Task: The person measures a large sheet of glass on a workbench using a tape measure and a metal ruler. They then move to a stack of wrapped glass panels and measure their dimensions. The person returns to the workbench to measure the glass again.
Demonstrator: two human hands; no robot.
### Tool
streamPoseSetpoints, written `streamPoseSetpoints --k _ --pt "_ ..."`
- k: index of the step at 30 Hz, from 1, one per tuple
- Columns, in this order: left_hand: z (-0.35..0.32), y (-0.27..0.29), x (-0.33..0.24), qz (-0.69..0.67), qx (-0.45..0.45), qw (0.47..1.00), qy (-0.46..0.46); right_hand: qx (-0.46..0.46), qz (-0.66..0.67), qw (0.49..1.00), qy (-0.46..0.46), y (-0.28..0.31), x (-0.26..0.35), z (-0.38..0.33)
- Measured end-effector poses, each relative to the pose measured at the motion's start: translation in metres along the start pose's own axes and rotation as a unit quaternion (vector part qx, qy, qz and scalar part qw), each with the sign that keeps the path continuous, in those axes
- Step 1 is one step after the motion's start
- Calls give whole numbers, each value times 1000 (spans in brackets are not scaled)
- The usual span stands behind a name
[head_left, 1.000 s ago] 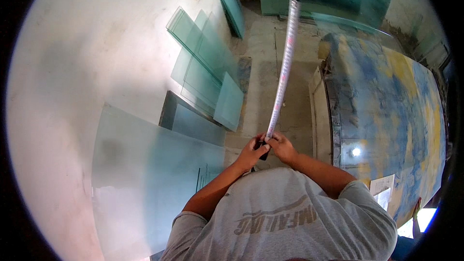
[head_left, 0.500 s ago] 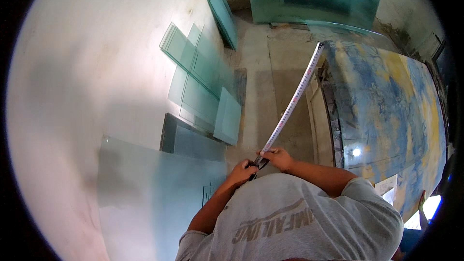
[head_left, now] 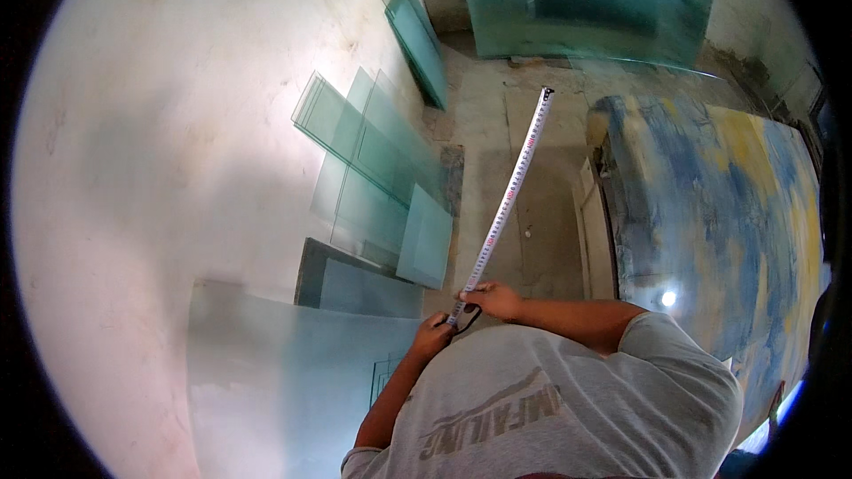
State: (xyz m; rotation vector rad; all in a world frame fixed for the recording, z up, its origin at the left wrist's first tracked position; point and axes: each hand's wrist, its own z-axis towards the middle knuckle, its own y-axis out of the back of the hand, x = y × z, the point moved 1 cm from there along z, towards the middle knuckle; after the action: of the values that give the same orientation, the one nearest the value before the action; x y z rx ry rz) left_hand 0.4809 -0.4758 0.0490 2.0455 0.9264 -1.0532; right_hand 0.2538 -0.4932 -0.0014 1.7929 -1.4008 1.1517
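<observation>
A tape measure's white blade (head_left: 508, 191) stretches out ahead of me over the floor, its end hook free in the air. Near my belly, my left hand (head_left: 432, 336) is closed round the tape measure's dark case, mostly hidden by the fingers. My right hand (head_left: 497, 300) pinches the blade just beyond the case, and a dark strap loops below it. Several clear green-tinted glass panes (head_left: 377, 155) lean against the white wall to the left of the blade.
A table with a blue and yellow patterned cover (head_left: 719, 222) stands on the right. A large glass sheet (head_left: 590, 13) is upright at the far end. Nearer on the left are a big pale pane (head_left: 240, 372) and a dark-edged panel (head_left: 355, 282). Another person's arm (head_left: 777, 408) shows at the lower right.
The blade's free end has swung left, away from the table corner, and now hangs over the floor. Both hands have shifted slightly left and still hold the tape measure.
</observation>
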Motion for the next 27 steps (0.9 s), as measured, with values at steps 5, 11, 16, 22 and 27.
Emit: streamPoseSetpoints --k 5,11,16,22,27 --pt "13 -1 22 214 -95 969 -74 14 -2 1000 10 20 41 3" --pt "4 -22 -2 178 -125 976 15 51 173 983 13 28 12 35" --pt "-10 -39 -21 143 -164 975 42 51 152 987 11 31 18 33" --pt "-3 -7 79 255 -148 955 -11 -41 203 977 52 30 32 48" --pt "-1 -1 95 236 -132 962 -25 -70 205 976 15 46 27 54"
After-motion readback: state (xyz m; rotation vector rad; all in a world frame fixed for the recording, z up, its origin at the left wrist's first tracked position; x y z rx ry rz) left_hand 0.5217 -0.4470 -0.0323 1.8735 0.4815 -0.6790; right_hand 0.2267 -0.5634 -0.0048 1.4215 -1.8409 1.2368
